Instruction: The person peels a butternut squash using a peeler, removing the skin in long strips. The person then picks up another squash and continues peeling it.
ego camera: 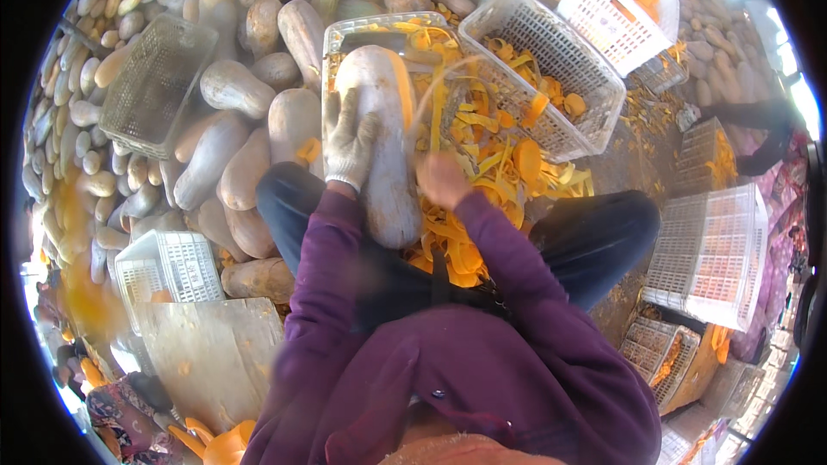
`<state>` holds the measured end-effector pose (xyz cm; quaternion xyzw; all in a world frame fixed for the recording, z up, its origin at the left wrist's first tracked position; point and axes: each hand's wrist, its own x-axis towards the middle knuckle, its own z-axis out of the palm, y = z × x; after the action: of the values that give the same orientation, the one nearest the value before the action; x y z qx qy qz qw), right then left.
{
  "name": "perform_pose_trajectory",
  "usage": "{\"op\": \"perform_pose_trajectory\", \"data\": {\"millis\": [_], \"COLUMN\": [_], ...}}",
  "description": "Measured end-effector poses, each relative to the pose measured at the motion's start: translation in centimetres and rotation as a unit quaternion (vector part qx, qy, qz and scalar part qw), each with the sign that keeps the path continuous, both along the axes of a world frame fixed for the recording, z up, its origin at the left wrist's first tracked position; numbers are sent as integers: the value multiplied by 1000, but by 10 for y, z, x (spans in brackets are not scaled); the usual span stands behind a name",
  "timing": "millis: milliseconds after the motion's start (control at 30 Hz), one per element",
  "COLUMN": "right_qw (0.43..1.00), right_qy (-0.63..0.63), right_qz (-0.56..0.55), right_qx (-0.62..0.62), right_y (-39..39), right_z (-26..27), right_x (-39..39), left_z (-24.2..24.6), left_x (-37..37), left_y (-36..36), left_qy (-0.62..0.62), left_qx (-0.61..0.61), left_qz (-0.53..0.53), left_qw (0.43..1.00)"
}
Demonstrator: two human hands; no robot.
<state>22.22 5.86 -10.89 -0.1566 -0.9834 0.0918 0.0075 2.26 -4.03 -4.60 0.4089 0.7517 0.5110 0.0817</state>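
Observation:
A large pale squash (391,161) lies lengthwise before me, its top end over a plastic crate (387,20). A strip along its right side is peeled to orange flesh. My left hand (350,139), in a knitted work glove, rests on the squash's left side with its fingers spread. Just right of the squash my right hand (442,177) is closed and blurred. A thin peel strip or tool edge shows blurred above it; I cannot tell which, nor what the fist holds. Orange peelings (478,232) lie in a heap beneath and right of that hand.
Whole squashes (236,87) are piled on the left, with an empty-looking crate (158,87) among them. A white crate (543,71) with orange pieces stands at the upper right. More crates (707,255) are stacked at the right. A board (207,355) lies at the lower left, near another person's patterned clothing.

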Motion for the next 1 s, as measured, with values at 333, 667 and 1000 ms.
{"op": "perform_pose_trajectory", "data": {"millis": [333, 667, 1000], "right_qw": [991, 959, 942], "right_qy": [120, 40, -2], "right_qz": [-9, -96, -49], "right_qx": [-53, -264, -331], "right_y": [28, 143, -95], "right_z": [82, 79, 50], "right_x": [15, -155, 87], "left_z": [25, 9, 19], "left_x": [-16, -14, -14], "left_y": [-16, -16, 0], "left_qy": [-65, -36, -87], "left_qx": [-100, -92, -65], "left_qz": [59, 54, 71], "left_qw": [991, 994, 992]}}
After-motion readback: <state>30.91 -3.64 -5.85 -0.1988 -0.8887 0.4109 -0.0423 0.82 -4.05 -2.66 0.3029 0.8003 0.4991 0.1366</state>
